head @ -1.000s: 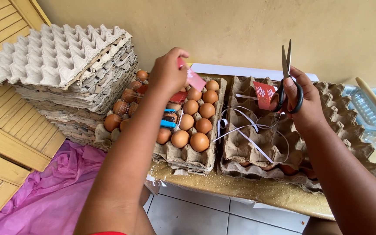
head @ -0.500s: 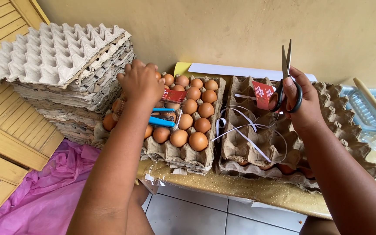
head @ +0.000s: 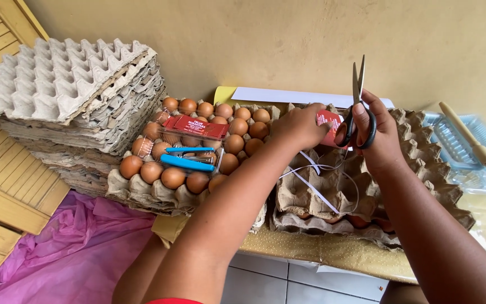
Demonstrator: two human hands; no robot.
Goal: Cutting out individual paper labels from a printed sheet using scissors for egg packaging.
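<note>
Red label card (head: 327, 125), just right of the full egg tray (head: 142, 194), pinched at its edge by the left hand (head: 299, 126) and held above the empty brown trays (head: 423, 163).

Far left of the egg tray: pale wooden slats (head: 1, 191), and below them a crumpled pink cloth (head: 80, 253), thin and glossy. Left of and behind the egg tray: a tall stack of grey pulp trays (head: 57, 84), rough, peaked and ragged at the edges.

On the egg tray itself: rows of smooth brown eggs (head: 172, 177), and across them a clear plastic pack (head: 189, 143) already wearing a red label, with a blue-handled tool (head: 189, 163) lying in front. So one pack labelled, as far as can be seen, and one card in hand, not yet fixed to anything.

Right of the egg tray: left hand with fingers closed on the card. Under it, loose white strips (head: 316, 186), flat and curling, on the empty moulded cups. Further right, the right hand (head: 381, 141), thumb and fingers through the black loops of the scissors (head: 358, 95), steel blades closed and pointing up. Cannot tell whether those fingers also touch the card.

Far right of the egg tray: clear ribbed plastic boxes (head: 457, 146) and a wooden-handled brush (head: 473, 143), both blurred. Beneath the front edge, a gold-patterned table cover (head: 322, 247).
</note>
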